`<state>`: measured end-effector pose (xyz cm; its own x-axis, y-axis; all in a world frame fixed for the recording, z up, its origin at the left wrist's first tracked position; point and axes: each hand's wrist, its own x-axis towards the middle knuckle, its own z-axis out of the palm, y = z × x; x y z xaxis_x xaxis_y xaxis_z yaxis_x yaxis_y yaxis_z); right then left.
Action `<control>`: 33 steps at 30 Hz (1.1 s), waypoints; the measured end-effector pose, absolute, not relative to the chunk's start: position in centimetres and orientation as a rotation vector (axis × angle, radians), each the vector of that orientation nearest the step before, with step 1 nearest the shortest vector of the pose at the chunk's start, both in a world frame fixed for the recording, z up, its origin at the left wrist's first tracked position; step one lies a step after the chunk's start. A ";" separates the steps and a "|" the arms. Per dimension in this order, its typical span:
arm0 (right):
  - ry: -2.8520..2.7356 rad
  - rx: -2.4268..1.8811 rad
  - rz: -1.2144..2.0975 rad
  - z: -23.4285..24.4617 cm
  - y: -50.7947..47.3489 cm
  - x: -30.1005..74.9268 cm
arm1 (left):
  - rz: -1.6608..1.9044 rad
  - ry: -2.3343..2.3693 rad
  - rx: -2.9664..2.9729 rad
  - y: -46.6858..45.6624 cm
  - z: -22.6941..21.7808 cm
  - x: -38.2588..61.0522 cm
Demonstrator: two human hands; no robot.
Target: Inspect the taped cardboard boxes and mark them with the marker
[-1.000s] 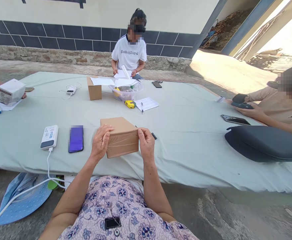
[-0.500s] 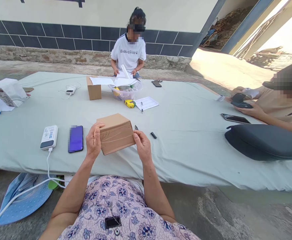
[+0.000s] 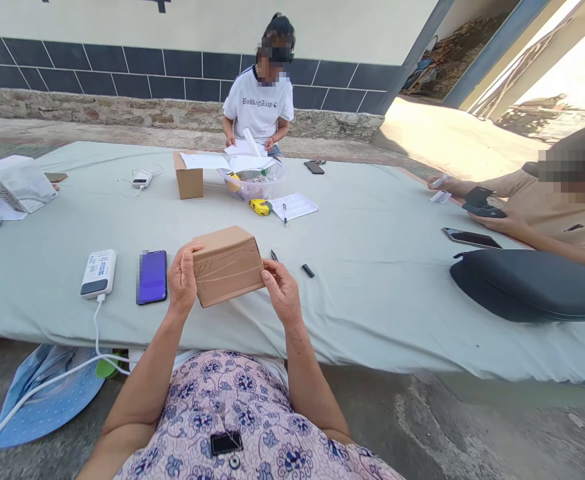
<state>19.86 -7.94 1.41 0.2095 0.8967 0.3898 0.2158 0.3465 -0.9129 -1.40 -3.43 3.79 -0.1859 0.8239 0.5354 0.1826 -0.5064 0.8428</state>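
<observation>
Box: a small brown cardboard box [image 3: 228,265] sealed with clear tape is held between both hands, lifted just above the near edge of the pale green cloth-covered table [image 3: 372,267].
Lie of the box: it is tilted, its taped face turned toward the wearer; the long axis runs left to right, from one palm to the other, so that neither hand is nearer than the other.
Left hand: the left hand [image 3: 182,280] is closed on the box's left end, thumb laid over the upper front corner, fingers hidden behind.
Right hand: the right hand [image 3: 282,288] is clasped on the right end, lower down, thumb pressed against the near edge; the wrist is bent inward.
Arms: both forearms are raised from the lap, elbows bent and kept close to the body.
Beside the box: a purple-screened phone [image 3: 151,277] and a white power bank [image 3: 99,273] with a white cable are laid to the left; a black pen cap [image 3: 307,270] is seen just to the right.
Farther out: a second brown cardboard box [image 3: 189,175], a clear plastic bowl [image 3: 252,180] and a yellow tape measure [image 3: 261,207] are set mid-table; three other people are seated around it.
</observation>
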 end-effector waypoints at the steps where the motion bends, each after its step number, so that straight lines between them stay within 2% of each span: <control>1: -1.308 -1.138 0.653 1.4 -7.9 19.8 | 1.753 1.174 1.583 -3.4 3.8 -1.4; 8: -1.174 -1.078 0.609 1.4 -7.8 19.4 | 1.777 1.178 1.545 -4.3 4.5 -1.2; 18: -1.097 -1.033 0.554 2.6 -7.7 19.4 | 1.434 1.248 1.727 -6.1 5.9 -1.0; 23: -1.196 -1.106 0.629 2.8 -8.2 18.2 | 1.467 1.417 1.969 -6.4 5.9 -0.8; 33: -1.289 -1.199 0.525 3.3 -9.4 15.2 | 1.485 1.619 2.183 -7.1 5.2 0.0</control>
<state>15.18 -9.42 3.28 0.2751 0.8542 0.4411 0.3021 0.3588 -0.8832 0.02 -7.09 5.17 -0.0059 0.7577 0.6526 0.7155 -0.4527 0.5321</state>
